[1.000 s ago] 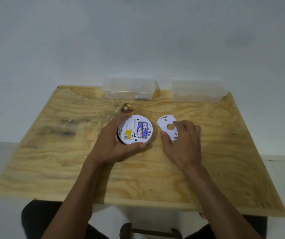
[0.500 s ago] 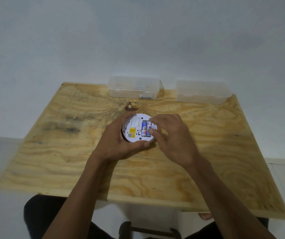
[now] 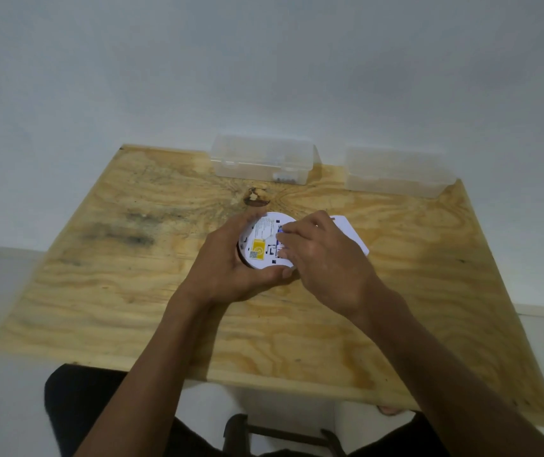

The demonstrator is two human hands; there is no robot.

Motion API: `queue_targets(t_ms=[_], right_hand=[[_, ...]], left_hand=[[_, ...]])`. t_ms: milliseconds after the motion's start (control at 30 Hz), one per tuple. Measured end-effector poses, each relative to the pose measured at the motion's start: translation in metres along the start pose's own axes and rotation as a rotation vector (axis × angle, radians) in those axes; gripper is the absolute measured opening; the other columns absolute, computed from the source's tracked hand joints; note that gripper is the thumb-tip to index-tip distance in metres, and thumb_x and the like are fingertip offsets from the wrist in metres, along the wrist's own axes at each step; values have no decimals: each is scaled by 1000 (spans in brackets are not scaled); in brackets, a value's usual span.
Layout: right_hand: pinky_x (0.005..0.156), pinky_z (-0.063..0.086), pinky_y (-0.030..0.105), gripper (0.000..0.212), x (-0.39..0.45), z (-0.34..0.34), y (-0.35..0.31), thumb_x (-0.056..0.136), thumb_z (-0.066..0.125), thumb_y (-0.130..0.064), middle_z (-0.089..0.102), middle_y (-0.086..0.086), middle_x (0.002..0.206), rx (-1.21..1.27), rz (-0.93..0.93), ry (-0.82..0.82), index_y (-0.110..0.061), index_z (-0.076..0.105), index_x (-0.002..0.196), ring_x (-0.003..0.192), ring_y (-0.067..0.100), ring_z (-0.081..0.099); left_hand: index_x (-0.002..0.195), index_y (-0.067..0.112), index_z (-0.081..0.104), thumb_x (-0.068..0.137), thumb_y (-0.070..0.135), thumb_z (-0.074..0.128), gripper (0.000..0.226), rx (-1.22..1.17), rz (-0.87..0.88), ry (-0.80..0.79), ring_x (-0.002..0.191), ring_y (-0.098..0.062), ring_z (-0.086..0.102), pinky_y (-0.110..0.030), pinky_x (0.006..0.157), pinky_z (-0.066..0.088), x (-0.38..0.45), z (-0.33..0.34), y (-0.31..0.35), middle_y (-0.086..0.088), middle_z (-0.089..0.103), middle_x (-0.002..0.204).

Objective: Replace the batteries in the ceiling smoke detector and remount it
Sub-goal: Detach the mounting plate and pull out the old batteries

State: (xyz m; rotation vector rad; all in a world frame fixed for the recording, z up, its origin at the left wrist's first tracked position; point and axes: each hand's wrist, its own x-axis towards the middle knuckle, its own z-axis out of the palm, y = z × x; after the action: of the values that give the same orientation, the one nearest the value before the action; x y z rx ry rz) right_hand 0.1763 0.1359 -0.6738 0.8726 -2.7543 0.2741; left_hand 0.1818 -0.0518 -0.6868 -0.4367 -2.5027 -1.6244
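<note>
Arms: 2, bare to past the elbow, no sleeves in view
Left hand: no rings, no watch
Right hand: no rings, no watch
Legs: dark clothing

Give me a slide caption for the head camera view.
Left hand steadies smoke detector while right hand works its batteries.

There is only one view, from a wide-angle camera worn on the person's head. It looks forward and down, from above the near edge of the plywood table. Both forearms enter from the bottom of the picture and meet near the centre, close to the camera. The far edge of the table, with two clear plastic boxes, lies in the upper half. Behind it a plain white wall fills the top. The table edges appear slanted by the wide lens.
</note>
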Motion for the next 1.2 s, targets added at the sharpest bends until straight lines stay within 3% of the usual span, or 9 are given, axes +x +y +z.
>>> queue_targets(t_ms=[133, 233, 433, 567, 667, 900, 1000, 1100, 1200], right_hand=[[71, 54, 36, 24, -6, -4, -6, 80, 73, -6, 73, 4, 111, -13, -10, 77, -8, 72, 104, 99, 31, 60], [64, 57, 44, 26, -5, -3, -4, 86, 62, -6, 71, 4, 117, 39, 9, 49, -8, 68, 112, 102, 32, 57], [70, 56, 50, 30, -4, -17, -3, 90, 68, -14, 71, 0, 119, 82, 8, -17, -14, 69, 119, 106, 31, 56], [81, 47, 35, 32, 1, -33, -10, 94, 63, -33, 70, -2, 120, 134, 77, -33, -17, 68, 121, 115, 26, 52], [72, 37, 29, 27, 1, -34, -11, 98, 58, -30, 72, -1, 113, 134, 76, 16, -17, 69, 118, 112, 25, 55], [77, 38, 28, 28, 14, -23, -12, 100, 53, -19, 68, 5, 106, 288, 244, 142, -18, 62, 125, 100, 22, 59], [70, 56, 30, 21, 19, -30, -11, 100, 51, -16, 70, -2, 93, 642, 447, 237, -22, 64, 116, 84, 10, 68], [65, 55, 33, 24, 23, -39, -3, 93, 50, -7, 64, -7, 75, 1018, 681, 261, -22, 68, 101, 67, 9, 63], [65, 46, 23, 23, 19, -41, 0, 94, 51, -9, 67, -14, 88, 809, 655, 92, -22, 70, 96, 77, 3, 61]], left_hand=[[135, 28, 58, 57, 54, 90, 89, 21, -40, 1, 118, -5, 65, -39, 99, 56, -1, 2, -4, 9, 67, 130], [135, 25, 57, 56, 56, 89, 91, 23, -51, -1, 119, -3, 65, -38, 99, 56, -1, 1, -4, 8, 67, 130], [130, 37, 57, 55, 53, 91, 84, 4, -77, -3, 115, -5, 67, -40, 97, 57, -1, 1, -2, 11, 69, 127], [127, 42, 58, 59, 48, 93, 77, 14, -51, -8, 113, -8, 69, -43, 95, 58, -1, 0, -2, 11, 71, 125], [117, 61, 58, 60, 41, 94, 70, 9, -41, -13, 110, -2, 69, -35, 95, 58, -2, -1, 5, 23, 71, 119], [121, 55, 54, 55, 57, 89, 75, 31, -57, 7, 113, 2, 66, -35, 96, 57, -2, 0, 1, 19, 69, 123], [129, 42, 57, 54, 59, 87, 83, 68, -66, 4, 112, 1, 66, -37, 94, 57, -2, 0, 1, 17, 69, 124], [132, 34, 58, 54, 62, 85, 87, 103, -78, 0, 113, -3, 67, -40, 94, 57, -1, -1, -2, 13, 69, 126], [132, 39, 57, 54, 64, 82, 86, 118, -67, 0, 113, -4, 66, -39, 93, 58, -3, 0, 1, 16, 67, 125]])
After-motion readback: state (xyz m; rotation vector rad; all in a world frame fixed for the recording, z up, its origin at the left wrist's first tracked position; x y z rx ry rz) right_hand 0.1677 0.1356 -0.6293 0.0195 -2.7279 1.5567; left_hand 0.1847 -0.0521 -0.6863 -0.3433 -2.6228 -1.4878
